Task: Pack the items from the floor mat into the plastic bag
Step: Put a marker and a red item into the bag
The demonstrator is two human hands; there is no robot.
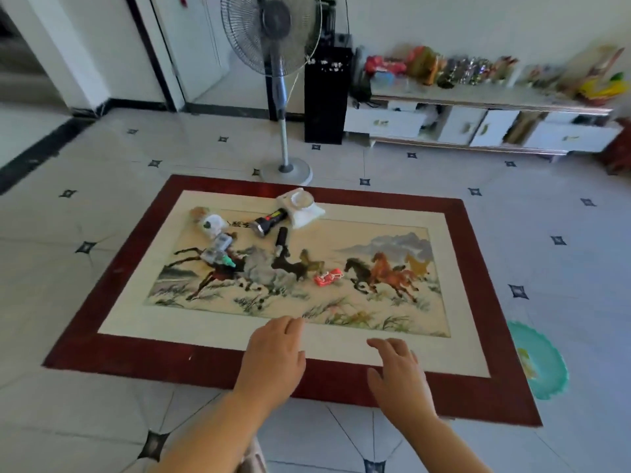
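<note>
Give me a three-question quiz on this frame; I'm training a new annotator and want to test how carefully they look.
1. True or false: the left hand is holding the black flashlight.
2. Which item lies nearest the hands? A) the white scale B) the small red item C) the clear plastic case
3. Fill in: the picture on the floor mat shows running ____.

Key:
1. False. Both the left hand and the right hand are open and empty, hovering over the mat's near edge.
2. B.
3. Horses.
</note>
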